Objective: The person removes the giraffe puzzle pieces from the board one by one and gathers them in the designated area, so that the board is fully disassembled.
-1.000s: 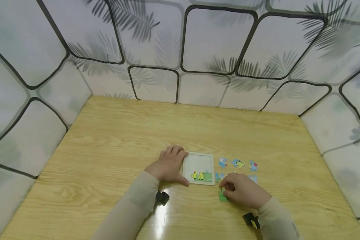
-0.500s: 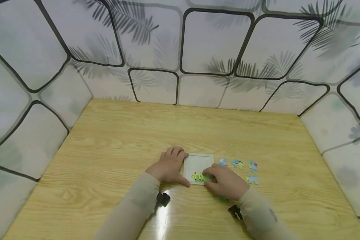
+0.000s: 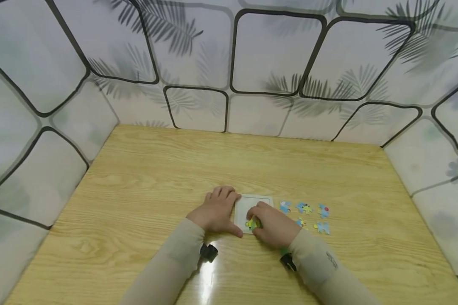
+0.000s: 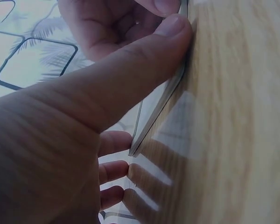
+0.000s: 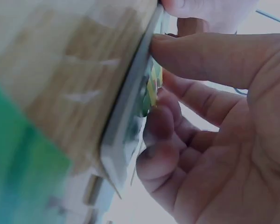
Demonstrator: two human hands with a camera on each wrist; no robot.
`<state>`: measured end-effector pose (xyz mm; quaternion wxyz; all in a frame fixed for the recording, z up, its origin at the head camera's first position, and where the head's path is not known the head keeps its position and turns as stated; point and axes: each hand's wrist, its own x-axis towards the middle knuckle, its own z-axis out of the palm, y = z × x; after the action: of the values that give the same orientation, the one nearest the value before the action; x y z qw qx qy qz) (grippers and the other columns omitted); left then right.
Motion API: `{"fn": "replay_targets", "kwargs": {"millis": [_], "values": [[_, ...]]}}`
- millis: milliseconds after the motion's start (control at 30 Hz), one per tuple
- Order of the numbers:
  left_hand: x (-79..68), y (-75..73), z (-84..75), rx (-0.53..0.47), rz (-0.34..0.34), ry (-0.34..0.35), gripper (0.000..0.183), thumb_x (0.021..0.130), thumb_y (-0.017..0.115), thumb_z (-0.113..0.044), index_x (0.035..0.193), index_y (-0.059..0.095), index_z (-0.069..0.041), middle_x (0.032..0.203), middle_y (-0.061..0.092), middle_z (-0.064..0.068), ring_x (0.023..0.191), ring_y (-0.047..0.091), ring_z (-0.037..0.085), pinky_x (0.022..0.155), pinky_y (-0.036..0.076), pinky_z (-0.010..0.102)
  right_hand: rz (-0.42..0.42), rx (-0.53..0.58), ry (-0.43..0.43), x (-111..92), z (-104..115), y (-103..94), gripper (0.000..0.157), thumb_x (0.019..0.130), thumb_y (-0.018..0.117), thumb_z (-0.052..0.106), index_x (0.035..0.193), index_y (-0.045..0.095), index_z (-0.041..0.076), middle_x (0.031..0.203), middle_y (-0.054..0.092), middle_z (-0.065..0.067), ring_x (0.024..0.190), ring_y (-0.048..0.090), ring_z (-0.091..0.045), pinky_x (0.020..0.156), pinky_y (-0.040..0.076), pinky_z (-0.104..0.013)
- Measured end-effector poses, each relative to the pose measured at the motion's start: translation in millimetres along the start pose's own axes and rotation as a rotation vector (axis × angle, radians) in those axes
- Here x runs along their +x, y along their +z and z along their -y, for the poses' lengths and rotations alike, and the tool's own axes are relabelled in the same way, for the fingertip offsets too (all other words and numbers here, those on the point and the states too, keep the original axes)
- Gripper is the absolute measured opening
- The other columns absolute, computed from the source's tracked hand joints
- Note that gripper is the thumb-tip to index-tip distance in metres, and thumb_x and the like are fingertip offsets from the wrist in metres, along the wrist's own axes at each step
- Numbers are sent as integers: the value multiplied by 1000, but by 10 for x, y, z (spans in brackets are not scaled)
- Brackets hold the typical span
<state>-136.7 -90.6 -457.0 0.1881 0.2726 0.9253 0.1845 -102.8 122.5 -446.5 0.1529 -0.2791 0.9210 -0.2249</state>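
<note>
A small white puzzle tray (image 3: 245, 206) lies flat on the wooden table. Yellow and green jigsaw pieces (image 3: 249, 224) sit along its near side. My left hand (image 3: 215, 212) rests at the tray's left side, thumb at the near corner and index finger at the far one, other fingers spread. Over the tray's near right part, my right hand (image 3: 276, 224) has curled fingers and thumb at a yellow-green jigsaw piece (image 5: 153, 86), which it seems to pinch; the fingers hide much of it. In the right wrist view the thumb lies by the tray edge (image 5: 119, 121).
Right of the tray lie loose blue and yellow jigsaw pieces (image 3: 304, 208), including one with a red spot (image 3: 323, 210). A green piece (image 3: 283, 250) shows partly beside my right wrist. Patterned fabric walls (image 3: 198, 108) border the table (image 3: 156, 169).
My right hand has moved left from the green pieces on the table to over the tray, then slightly further left across it. My left hand has stayed at the tray's left side.
</note>
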Motion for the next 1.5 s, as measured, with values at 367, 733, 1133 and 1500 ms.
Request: {"fn": "replay_targets", "kwargs": {"millis": [367,733,1133,1500], "values": [[-5,-5,-16,-12,11,-10,107,69,83,-64,151,39,-11,155,30,10,143,23,34,112,26,52,-77,201,-75,-156,-202,-111,16,96,66,7,110,70,15,95,67,8,82,58,-5,71,51,-29],[-29,46,11,-45,22,-6,108,69,85,-62,152,38,-12,156,29,11,144,22,35,113,24,53,-131,229,202,-741,-648,-409,19,98,67,18,116,70,15,96,67,9,85,62,-7,68,52,-28],[-24,3,5,-25,-1,-15,108,69,84,-64,152,39,-11,155,30,10,143,23,35,113,25,53,-3,246,201,-1030,-834,-403,13,94,68,13,107,72,15,89,64,8,79,57,-4,69,51,-26],[20,4,-17,-21,-1,-6,108,69,85,-62,152,39,-10,154,30,11,142,23,36,113,24,53,21,121,161,-1057,-758,-305,20,85,68,0,98,72,15,81,56,11,72,47,-2,63,45,-26]]}}
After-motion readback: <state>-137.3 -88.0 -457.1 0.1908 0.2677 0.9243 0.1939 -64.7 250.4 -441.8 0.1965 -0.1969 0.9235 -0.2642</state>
